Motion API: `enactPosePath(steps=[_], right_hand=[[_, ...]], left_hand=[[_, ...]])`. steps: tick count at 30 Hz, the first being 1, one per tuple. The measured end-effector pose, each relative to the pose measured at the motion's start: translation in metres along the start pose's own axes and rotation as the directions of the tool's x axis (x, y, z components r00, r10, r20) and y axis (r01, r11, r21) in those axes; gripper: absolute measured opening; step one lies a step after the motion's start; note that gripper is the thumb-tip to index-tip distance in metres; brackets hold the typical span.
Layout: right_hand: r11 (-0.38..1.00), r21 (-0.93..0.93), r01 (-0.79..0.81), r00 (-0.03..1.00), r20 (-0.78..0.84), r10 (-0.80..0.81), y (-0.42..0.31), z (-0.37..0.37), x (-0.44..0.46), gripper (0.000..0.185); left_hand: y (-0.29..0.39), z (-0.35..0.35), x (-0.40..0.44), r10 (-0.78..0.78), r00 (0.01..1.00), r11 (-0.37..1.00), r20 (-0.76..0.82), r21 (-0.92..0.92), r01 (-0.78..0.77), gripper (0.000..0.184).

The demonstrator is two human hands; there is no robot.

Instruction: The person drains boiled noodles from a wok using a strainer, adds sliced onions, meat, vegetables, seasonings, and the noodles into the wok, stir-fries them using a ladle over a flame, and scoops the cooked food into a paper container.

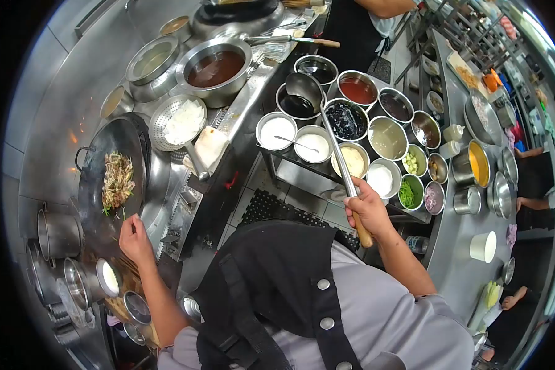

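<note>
While the right hand [367, 209] grips 1 ladle [337, 148] right of centre, the left hand [137, 240], fingertips pressed together, is positioned near the lower rim of the wok [94, 185], frame left; food [118, 182] lies inside.

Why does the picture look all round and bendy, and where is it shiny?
Head view: probably a very wide lens, since the corners are black and the right-hand steel counter looks curved; head view again: bright streaks on the ladle's handle, bluish-white glare at the upper right edge.
</note>
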State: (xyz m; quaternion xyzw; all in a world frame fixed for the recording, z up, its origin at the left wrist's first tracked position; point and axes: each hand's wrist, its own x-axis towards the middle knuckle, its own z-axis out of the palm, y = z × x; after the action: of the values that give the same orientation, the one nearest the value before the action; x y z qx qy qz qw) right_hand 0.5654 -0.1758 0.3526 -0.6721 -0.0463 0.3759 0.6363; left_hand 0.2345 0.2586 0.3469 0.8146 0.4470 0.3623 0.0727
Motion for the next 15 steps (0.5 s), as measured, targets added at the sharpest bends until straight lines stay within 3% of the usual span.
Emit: enactPosePath(steps=[9, 15], right_hand=[[0.939, 0.341, 0.037, 0.999, 0.021, -0.047, -0.039, -0.016, -0.012, 0.053], [0.880, 0.475, -0.003, 0.982, 0.168, -0.087, -0.060, -0.011, -0.027, 0.047]], left_hand=[[-0.013, 0.004, -0.001, 0.015, 1.000, 1.000, 0.003, 0.018, -0.015, 0.024], [-0.013, -0.003, -0.004, -0.007, 1.000, 0.999, -0.001, -0.034, 0.007, 0.023]])
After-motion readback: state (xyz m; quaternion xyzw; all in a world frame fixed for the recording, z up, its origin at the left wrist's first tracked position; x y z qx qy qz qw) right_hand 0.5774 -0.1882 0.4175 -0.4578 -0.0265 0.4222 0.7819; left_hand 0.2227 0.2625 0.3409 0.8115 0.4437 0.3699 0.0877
